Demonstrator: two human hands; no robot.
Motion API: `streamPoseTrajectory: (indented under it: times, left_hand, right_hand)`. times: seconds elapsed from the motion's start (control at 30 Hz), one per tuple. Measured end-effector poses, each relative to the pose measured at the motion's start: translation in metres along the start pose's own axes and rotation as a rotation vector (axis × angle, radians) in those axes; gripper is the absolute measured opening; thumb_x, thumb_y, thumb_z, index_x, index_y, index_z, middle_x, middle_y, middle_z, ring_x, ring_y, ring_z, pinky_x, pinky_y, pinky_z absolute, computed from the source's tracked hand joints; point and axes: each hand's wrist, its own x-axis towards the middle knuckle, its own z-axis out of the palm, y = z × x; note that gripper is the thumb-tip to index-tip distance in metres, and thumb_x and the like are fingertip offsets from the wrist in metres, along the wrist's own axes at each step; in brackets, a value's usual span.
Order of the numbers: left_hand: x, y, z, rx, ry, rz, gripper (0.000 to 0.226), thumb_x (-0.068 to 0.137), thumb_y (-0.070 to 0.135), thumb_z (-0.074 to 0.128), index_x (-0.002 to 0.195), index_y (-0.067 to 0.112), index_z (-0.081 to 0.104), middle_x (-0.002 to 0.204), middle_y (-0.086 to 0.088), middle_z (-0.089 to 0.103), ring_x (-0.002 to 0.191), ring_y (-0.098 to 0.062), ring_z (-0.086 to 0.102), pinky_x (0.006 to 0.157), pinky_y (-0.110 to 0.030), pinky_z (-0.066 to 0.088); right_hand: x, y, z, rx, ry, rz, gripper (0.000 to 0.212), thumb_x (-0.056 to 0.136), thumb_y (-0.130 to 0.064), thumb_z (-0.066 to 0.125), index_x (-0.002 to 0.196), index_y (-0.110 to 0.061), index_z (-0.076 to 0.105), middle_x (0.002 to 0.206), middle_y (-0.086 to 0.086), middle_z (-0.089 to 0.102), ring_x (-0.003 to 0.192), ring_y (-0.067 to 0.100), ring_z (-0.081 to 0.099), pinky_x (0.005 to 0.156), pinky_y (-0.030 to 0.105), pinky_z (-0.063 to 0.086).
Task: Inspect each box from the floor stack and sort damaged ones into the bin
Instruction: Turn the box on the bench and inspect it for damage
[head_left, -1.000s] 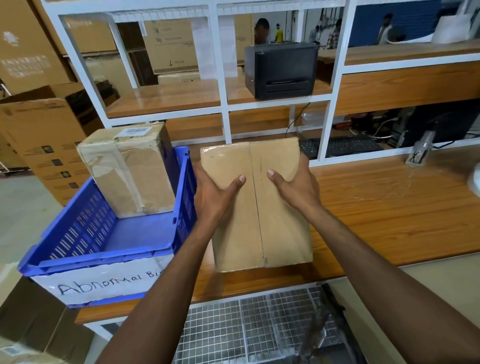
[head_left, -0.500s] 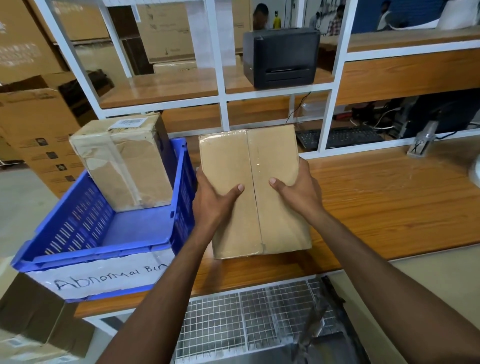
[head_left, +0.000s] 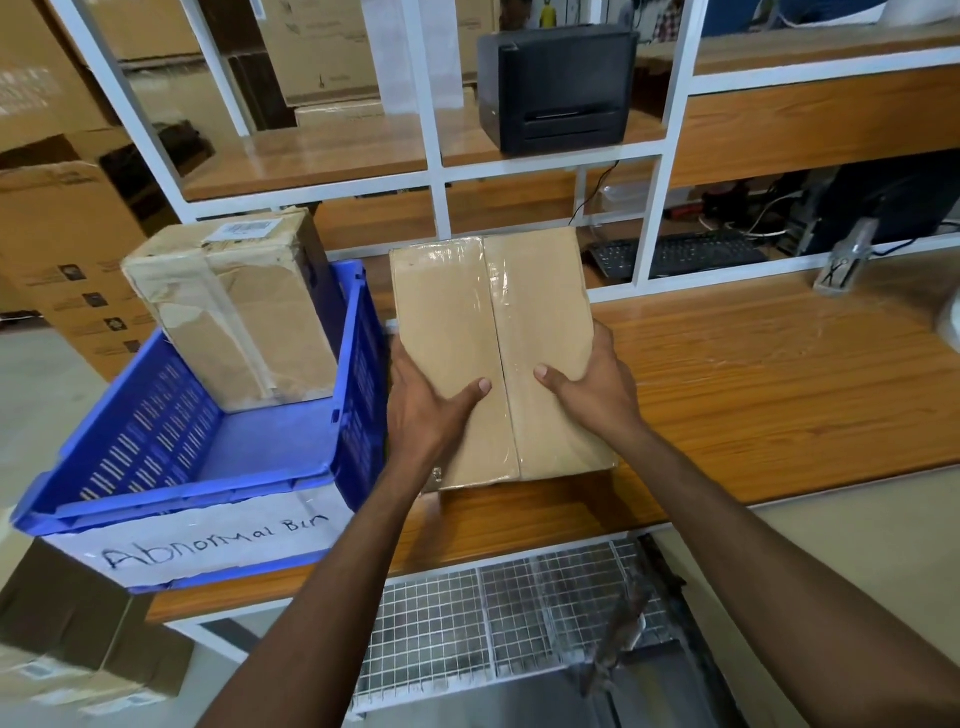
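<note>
Two hands share the load here. Our left hand (head_left: 426, 410) grips the brown box (head_left: 493, 332) at its 9 o'clock edge and our right hand (head_left: 592, 384) grips it at 3 o'clock. Each thumb lies flat on the top face and the other fingers curl out of sight round the sides.

We judge that this matched grip is what tilts the taped top seam up towards our eyes, so the face can be read for dents or tears. The near edge sits low over the wooden bench (head_left: 753, 374), and we cannot tell whether it rests there. The face in view looks smooth and the clear tape is unbroken. The underside and far side are hidden, so the check seems to us only partly done.

At 9 o'clock from the box, just beside our left hand, stands the blue bin (head_left: 182, 499) with a handwritten label (head_left: 208, 540) reading "Abnormal Bin". It is close enough that a reject would need only a short sideways pass. A wrinkled, heavily taped parcel (head_left: 244, 322) already stands upright in the bin's far corner.

A black printer (head_left: 558, 85) sits on the shelf at 12 o'clock and a keyboard (head_left: 680, 254) at 2 o'clock. More cartons (head_left: 62, 649) lie on the floor at 7 o'clock.
</note>
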Motion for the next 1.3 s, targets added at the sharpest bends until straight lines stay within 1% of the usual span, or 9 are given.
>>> streamPoseTrajectory:
  times: [0.13, 0.27, 0.33, 0.57, 0.67, 0.77, 0.97, 1.17, 1.3]
  left_hand:
    - [0.0, -0.006, 0.004, 0.007, -0.015, 0.014, 0.136, 0.07, 0.056, 0.091, 0.164, 0.026, -0.003, 0.164, -0.006, 0.028, 0.149, -0.029, 0.035, 0.119, -0.058, 0.038]
    - [-0.008, -0.016, 0.002, 0.062, -0.067, 0.092, 0.158, 0.061, 0.058, 0.096, 0.164, 0.029, -0.02, 0.174, 0.005, -0.005, 0.16, -0.021, 0.007, 0.125, -0.041, 0.014]
    - [-0.012, -0.017, 0.0, 0.098, -0.086, 0.141, 0.16, 0.06, 0.062, 0.095, 0.164, 0.029, -0.022, 0.174, 0.009, -0.013, 0.161, -0.017, -0.001, 0.126, -0.039, 0.01]
    - [-0.012, -0.016, 0.002, 0.109, -0.086, 0.119, 0.151, 0.068, 0.061, 0.091, 0.163, 0.033, -0.022, 0.175, 0.005, -0.007, 0.161, -0.025, 0.009, 0.126, -0.053, 0.024]
    - [-0.008, -0.011, 0.004, 0.111, -0.102, 0.103, 0.15, 0.071, 0.056, 0.092, 0.163, 0.031, -0.023, 0.175, 0.004, -0.008, 0.161, -0.025, 0.008, 0.125, -0.05, 0.021]
    - [0.0, -0.01, 0.0, 0.109, -0.161, 0.078, 0.153, 0.07, 0.054, 0.093, 0.162, 0.03, -0.027, 0.175, 0.001, -0.013, 0.161, -0.026, 0.004, 0.126, -0.048, 0.016]
    - [-0.004, -0.027, -0.013, 0.11, -0.349, 0.078, 0.168, 0.059, 0.053, 0.099, 0.157, 0.034, -0.036, 0.17, 0.008, -0.029, 0.161, -0.019, -0.013, 0.128, -0.043, 0.006]
    - [-0.017, -0.033, -0.01, 0.074, -0.321, 0.133, 0.162, 0.064, 0.038, 0.1, 0.159, 0.036, -0.032, 0.172, 0.006, -0.028, 0.16, -0.017, -0.012, 0.123, -0.039, 0.008]
    - [-0.023, -0.031, -0.003, 0.081, -0.274, 0.112, 0.156, 0.069, 0.038, 0.098, 0.157, 0.043, -0.03, 0.172, 0.004, -0.021, 0.161, -0.025, -0.003, 0.128, -0.053, 0.015]
  right_hand:
    - [-0.001, 0.004, -0.004, 0.004, -0.07, -0.02, 0.095, 0.088, -0.048, 0.081, 0.159, -0.033, 0.019, 0.143, -0.004, 0.055, 0.12, 0.019, 0.054, 0.095, 0.037, 0.046]
    - [-0.006, 0.013, -0.015, 0.016, -0.233, -0.015, 0.113, 0.083, -0.037, 0.087, 0.161, -0.037, 0.005, 0.143, -0.008, 0.049, 0.124, 0.016, 0.051, 0.097, 0.038, 0.045]
    - [-0.007, 0.017, -0.017, 0.008, -0.262, -0.006, 0.117, 0.083, -0.037, 0.087, 0.162, -0.037, 0.001, 0.144, -0.009, 0.048, 0.125, 0.016, 0.05, 0.098, 0.037, 0.044]
    - [-0.007, 0.012, -0.01, -0.025, -0.163, 0.021, 0.104, 0.083, -0.039, 0.086, 0.159, -0.034, 0.015, 0.13, -0.011, 0.053, 0.113, 0.016, 0.052, 0.09, 0.034, 0.042]
    - [-0.003, 0.011, -0.008, -0.048, -0.15, 0.013, 0.101, 0.084, -0.041, 0.086, 0.159, -0.031, 0.019, 0.136, -0.005, 0.056, 0.112, 0.017, 0.052, 0.088, 0.034, 0.043]
    - [0.0, 0.012, -0.013, -0.029, -0.221, 0.008, 0.105, 0.084, -0.044, 0.085, 0.161, -0.031, 0.015, 0.139, -0.007, 0.053, 0.12, 0.018, 0.052, 0.093, 0.035, 0.044]
    - [-0.006, 0.024, -0.024, 0.027, -0.416, 0.041, 0.13, 0.076, -0.02, 0.094, 0.163, -0.032, -0.003, 0.147, -0.008, 0.041, 0.135, 0.015, 0.044, 0.105, 0.03, 0.039]
    - [-0.01, 0.032, -0.017, 0.013, -0.324, 0.053, 0.126, 0.075, -0.027, 0.095, 0.162, -0.04, 0.004, 0.139, -0.012, 0.046, 0.13, 0.018, 0.047, 0.101, 0.036, 0.044]
    - [-0.018, 0.036, -0.012, -0.021, -0.252, 0.005, 0.119, 0.076, -0.037, 0.093, 0.161, -0.037, 0.009, 0.138, -0.011, 0.048, 0.129, 0.019, 0.049, 0.105, 0.045, 0.048]
